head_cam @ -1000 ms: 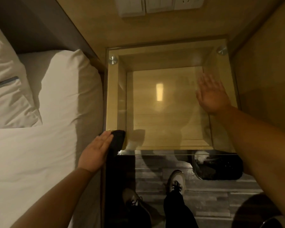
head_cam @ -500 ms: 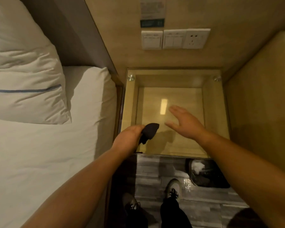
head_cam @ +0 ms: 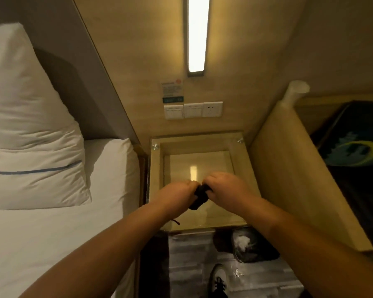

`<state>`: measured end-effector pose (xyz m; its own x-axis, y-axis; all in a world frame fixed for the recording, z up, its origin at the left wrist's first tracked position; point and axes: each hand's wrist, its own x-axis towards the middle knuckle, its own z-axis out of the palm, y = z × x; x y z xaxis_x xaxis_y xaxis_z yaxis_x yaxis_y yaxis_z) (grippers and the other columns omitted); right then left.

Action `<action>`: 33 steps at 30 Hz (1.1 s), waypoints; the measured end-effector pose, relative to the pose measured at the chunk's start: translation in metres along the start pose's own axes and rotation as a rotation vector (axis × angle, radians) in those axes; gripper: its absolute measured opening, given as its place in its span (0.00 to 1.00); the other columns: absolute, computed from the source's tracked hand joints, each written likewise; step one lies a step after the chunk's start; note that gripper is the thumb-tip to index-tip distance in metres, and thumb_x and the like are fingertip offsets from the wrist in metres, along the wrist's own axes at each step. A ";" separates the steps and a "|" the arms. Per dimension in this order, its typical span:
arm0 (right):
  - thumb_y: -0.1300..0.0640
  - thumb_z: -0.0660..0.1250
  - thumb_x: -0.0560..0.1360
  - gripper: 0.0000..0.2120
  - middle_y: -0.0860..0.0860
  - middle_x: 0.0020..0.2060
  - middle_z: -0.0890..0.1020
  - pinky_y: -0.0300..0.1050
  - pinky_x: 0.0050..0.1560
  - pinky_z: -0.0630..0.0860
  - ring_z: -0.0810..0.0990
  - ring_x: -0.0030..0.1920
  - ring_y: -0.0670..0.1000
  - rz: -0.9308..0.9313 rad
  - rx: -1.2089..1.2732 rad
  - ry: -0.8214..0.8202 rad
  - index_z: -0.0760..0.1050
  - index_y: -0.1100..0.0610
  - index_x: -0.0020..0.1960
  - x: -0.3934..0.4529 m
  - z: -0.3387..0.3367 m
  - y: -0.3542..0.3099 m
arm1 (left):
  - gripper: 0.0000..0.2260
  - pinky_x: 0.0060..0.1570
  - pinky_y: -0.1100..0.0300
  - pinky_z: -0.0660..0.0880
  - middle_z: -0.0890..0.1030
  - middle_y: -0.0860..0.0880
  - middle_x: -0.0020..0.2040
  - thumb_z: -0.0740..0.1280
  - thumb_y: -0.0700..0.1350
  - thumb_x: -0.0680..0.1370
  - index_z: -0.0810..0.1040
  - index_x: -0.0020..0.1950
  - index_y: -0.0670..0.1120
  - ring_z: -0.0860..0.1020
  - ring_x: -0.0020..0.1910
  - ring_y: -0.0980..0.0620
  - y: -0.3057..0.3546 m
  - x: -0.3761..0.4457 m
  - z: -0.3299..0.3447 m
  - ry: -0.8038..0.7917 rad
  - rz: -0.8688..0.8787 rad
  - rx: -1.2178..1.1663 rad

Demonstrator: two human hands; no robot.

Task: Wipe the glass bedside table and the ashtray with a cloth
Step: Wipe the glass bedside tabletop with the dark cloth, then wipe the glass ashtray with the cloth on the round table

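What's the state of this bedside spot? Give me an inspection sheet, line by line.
Surface: glass bedside table, bare where visible, lamp glare on it.
Job's things: dark cloth held above the glass; ashtray not seen.
Clutter: bagged bin on the floor in front.
Grippers: left hand and right hand both grip the cloth.
Cables: nothing seen.
Surroundings: bed with pillow left; switch panel and wall lamp behind.

Glass bedside table (head_cam: 241, 160) beside bed (head_cam: 52, 233)

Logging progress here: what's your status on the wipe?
Both hands, left hand and right hand, gripping the dark cloth above the glass table. Ashtray not in sight. Nothing blocking.
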<state>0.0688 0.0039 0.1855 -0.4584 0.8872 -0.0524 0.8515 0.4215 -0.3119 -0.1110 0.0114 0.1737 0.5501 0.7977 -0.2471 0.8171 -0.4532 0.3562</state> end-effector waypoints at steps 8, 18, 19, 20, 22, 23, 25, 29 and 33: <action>0.48 0.64 0.74 0.10 0.49 0.45 0.80 0.45 0.44 0.71 0.78 0.46 0.52 0.282 -0.109 0.187 0.76 0.53 0.50 -0.134 -0.038 -0.020 | 0.13 0.50 0.56 0.73 0.74 0.49 0.54 0.64 0.51 0.77 0.73 0.61 0.50 0.73 0.51 0.49 0.082 -0.015 -0.016 0.136 0.373 0.285; 0.38 0.47 0.77 0.32 0.55 0.73 0.67 0.57 0.72 0.56 0.62 0.74 0.56 1.137 -0.238 0.163 0.66 0.56 0.72 -0.463 -0.061 0.009 | 0.30 0.72 0.57 0.56 0.51 0.48 0.79 0.60 0.40 0.80 0.50 0.79 0.47 0.54 0.77 0.50 0.324 -0.018 0.019 -0.005 0.853 0.359; 0.38 0.46 0.78 0.31 0.54 0.74 0.63 0.55 0.73 0.52 0.58 0.75 0.56 1.201 -0.253 0.168 0.63 0.56 0.74 -0.496 -0.059 0.004 | 0.31 0.73 0.57 0.54 0.48 0.47 0.79 0.59 0.38 0.80 0.47 0.79 0.46 0.51 0.77 0.49 0.351 -0.020 0.031 -0.008 0.917 0.393; 0.39 0.47 0.79 0.31 0.53 0.76 0.59 0.54 0.73 0.48 0.55 0.76 0.55 1.259 -0.260 0.171 0.60 0.55 0.75 -0.527 -0.055 -0.001 | 0.31 0.73 0.57 0.51 0.47 0.45 0.79 0.58 0.36 0.80 0.46 0.79 0.44 0.50 0.78 0.48 0.375 -0.019 0.046 -0.006 0.998 0.409; 0.40 0.49 0.80 0.30 0.53 0.76 0.58 0.53 0.73 0.46 0.53 0.76 0.56 1.355 -0.279 0.193 0.58 0.55 0.76 -0.585 -0.047 -0.011 | 0.31 0.74 0.56 0.46 0.51 0.42 0.78 0.58 0.31 0.77 0.51 0.78 0.42 0.53 0.77 0.44 0.427 -0.022 0.080 0.019 1.166 0.345; 0.39 0.49 0.80 0.30 0.53 0.76 0.58 0.53 0.74 0.46 0.53 0.76 0.56 1.403 -0.280 0.195 0.57 0.55 0.76 -0.611 -0.042 -0.015 | 0.31 0.73 0.55 0.45 0.54 0.41 0.77 0.59 0.29 0.76 0.54 0.77 0.41 0.56 0.76 0.43 0.453 -0.026 0.096 0.018 1.225 0.310; 0.39 0.50 0.80 0.31 0.53 0.77 0.57 0.53 0.74 0.46 0.52 0.77 0.56 1.483 -0.242 0.190 0.56 0.55 0.76 -0.661 -0.029 -0.017 | 0.30 0.74 0.56 0.47 0.56 0.42 0.78 0.57 0.29 0.76 0.56 0.77 0.42 0.56 0.77 0.45 0.507 -0.038 0.135 -0.024 1.274 0.296; 0.39 0.48 0.80 0.31 0.54 0.77 0.54 0.53 0.74 0.43 0.49 0.77 0.56 1.566 -0.173 0.141 0.52 0.56 0.77 -0.751 0.003 -0.003 | 0.27 0.71 0.56 0.59 0.62 0.44 0.76 0.63 0.36 0.78 0.60 0.76 0.43 0.62 0.74 0.48 0.602 -0.072 0.208 -0.082 1.281 0.291; 0.40 0.48 0.81 0.31 0.54 0.78 0.52 0.51 0.73 0.39 0.48 0.77 0.56 1.624 -0.081 0.134 0.50 0.55 0.78 -0.824 0.038 0.023 | 0.38 0.44 0.57 0.80 0.81 0.44 0.53 0.81 0.35 0.53 0.70 0.59 0.45 0.82 0.49 0.47 0.672 -0.079 0.280 -0.164 1.339 0.390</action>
<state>0.4561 -0.7244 0.1856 0.9031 0.3906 -0.1782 0.4023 -0.9149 0.0333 0.4424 -0.4673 0.1804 0.9308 -0.3639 -0.0342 -0.3562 -0.9240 0.1390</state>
